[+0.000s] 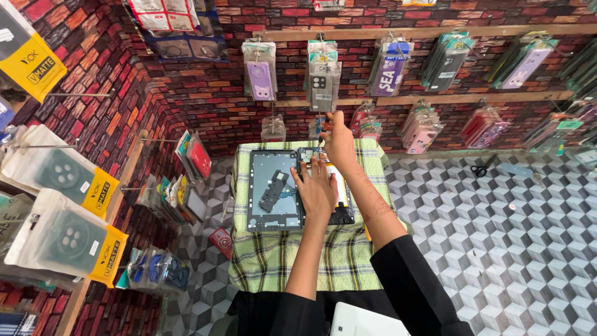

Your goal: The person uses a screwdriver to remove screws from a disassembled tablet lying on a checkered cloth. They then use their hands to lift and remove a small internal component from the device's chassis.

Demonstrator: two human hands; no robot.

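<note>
You pressed your flat left hand on the opened tablet to steady it, right hand pinching a screwdriver above it.

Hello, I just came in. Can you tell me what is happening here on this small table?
A person in black sleeves works on an opened tablet lying on a green checked cloth. The left hand presses flat on the tablet's inner parts. The right hand is raised above its far end and pinches a small tool; which kind is too small to tell. The removed dark back cover lies beside it on the left. Phone cases hang on the brick-patterned wall.
</note>
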